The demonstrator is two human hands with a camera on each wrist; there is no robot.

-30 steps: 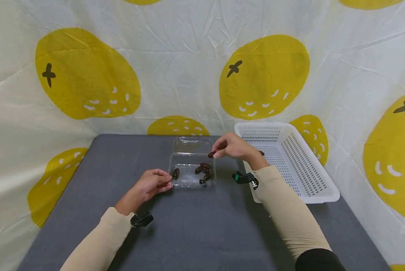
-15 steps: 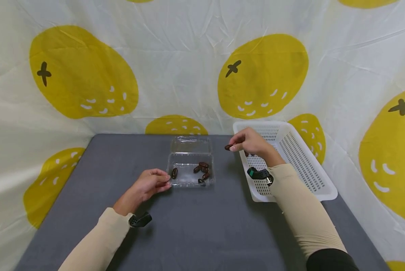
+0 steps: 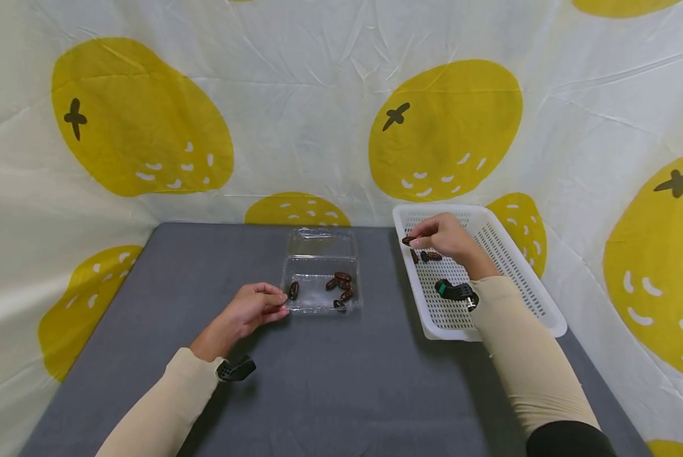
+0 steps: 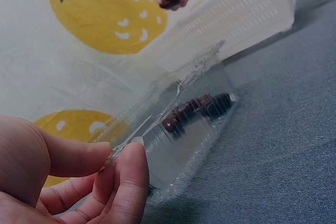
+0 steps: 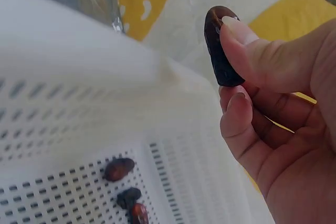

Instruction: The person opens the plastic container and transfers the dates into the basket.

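Note:
My right hand (image 3: 444, 238) pinches a dark brown date (image 5: 223, 45) between thumb and fingers, above the left rim of a white perforated basket (image 3: 521, 295). A few more dates (image 3: 431, 256) lie on the basket floor under that hand. My left hand (image 3: 256, 310) pinches the near left rim of a clear plastic clamshell box (image 3: 318, 302), thumb on top in the left wrist view. Its lid (image 3: 321, 242) is folded back behind it. Several dates (image 3: 343, 284) sit in the box's right half, and a single date (image 3: 294, 291) lies by its left wall.
Box and basket both stand on a dark grey table (image 3: 341, 387), the basket at the right. Behind the table hangs a pale cloth (image 3: 307, 127) printed with yellow fruit. Each wrist wears a black strap with a device.
My right hand has carried the date from the box's right far corner rightward to over the basket's left edge. My left hand keeps its grip on the box rim.

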